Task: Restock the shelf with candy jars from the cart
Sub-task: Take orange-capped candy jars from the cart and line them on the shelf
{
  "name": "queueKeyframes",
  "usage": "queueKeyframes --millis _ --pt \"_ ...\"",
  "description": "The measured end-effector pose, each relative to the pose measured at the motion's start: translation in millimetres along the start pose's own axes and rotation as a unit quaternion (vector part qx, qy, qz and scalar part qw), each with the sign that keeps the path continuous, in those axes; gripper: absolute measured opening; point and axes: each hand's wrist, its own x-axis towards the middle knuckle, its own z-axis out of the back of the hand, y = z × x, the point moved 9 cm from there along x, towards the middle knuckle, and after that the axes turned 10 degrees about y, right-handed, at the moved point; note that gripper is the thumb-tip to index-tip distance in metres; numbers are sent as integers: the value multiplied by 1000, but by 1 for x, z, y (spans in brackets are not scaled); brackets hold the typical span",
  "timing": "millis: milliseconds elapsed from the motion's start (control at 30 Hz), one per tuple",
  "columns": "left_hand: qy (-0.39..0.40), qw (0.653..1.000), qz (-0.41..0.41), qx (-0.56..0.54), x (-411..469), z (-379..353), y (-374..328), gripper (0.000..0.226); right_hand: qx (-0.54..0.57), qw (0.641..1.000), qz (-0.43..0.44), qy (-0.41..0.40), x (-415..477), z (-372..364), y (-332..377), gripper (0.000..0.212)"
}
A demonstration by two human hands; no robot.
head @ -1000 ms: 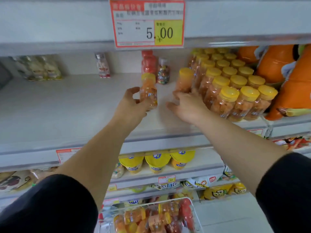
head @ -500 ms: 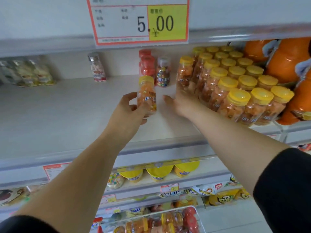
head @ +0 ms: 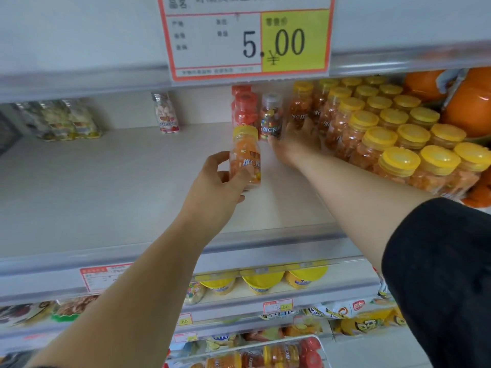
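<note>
Front candy jar (head: 245,158): orange sweets are seen through a clear wall, yellow lid, dark-blue label lettering. Stocked jar block (head: 393,144): same orange fill, yellow lids. Behind: red jar (head: 245,110) with red lid; multicolour-sweets jar (head: 271,118) capped in grey. Price tag (head: 247,38): white, bordered in red, yellow panel, black digits. Shelf (head: 106,181) is finished off-white. Sleeve (head: 438,274): black. Tubs (head: 261,281) below: yellow.

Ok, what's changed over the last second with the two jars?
The right hand has moved its yellow-lidded jar deeper, to the back of the shelf beside the block of jars; whether it still grips the jar is unclear. Unchanged: the left hand still grips the second jar upright over the shelf.
</note>
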Motion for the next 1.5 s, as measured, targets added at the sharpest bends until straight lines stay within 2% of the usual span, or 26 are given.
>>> queueKeyframes --millis 467,500,533,600,633,700,767,867,933,1033,1167,1233,1400,1500 --pt "9 1000 -1 9 0 -2 0 50 39 998 -3 41 3 -5 -4 107" --pt "13 1000 2 7 0 -2 0 50 65 997 6 40 -4 -2 -3 104" --pt "16 1000 4 3 -1 -2 0 50 104 994 25 31 -13 3 -2 92" --pt "22 1000 3 -1 -1 -2 1 55 198 977 67 38 -45 12 3 49" --pt "26 1000 0 4 -1 -2 0 60 254 961 81 68 -62 10 5 37" --pt "35 999 -7 21 -1 -4 -1 72 335 925 109 143 -97 0 18 34" --pt "44 998 -11 37 -2 -5 -1 67 337 913 144 179 -117 -7 32 37" --pt "63 996 -23 51 -2 -10 -2 53 312 927 152 140 -122 -1 32 30" --pt "69 995 -30 62 -1 -13 -2 56 291 944 137 73 -117 11 21 37" --pt "58 992 -32 111 -1 -12 -4 58 266 961 69 -31 -93 22 -12 50" --pt "51 988 -32 141 0 -10 -2 53 255 961 22 -104 -59 24 -30 54" --pt "52 987 -31 152 -1 -10 -3 51 249 960 10 -131 -48 27 -29 63" --pt "49 986 -28 157 -2 -10 -4 47 225 968 21 -112 -56 23 -24 93" --pt "47 988 -27 147 -1 -9 -3 48 199 974 57 -87 -90 19 -26 77"
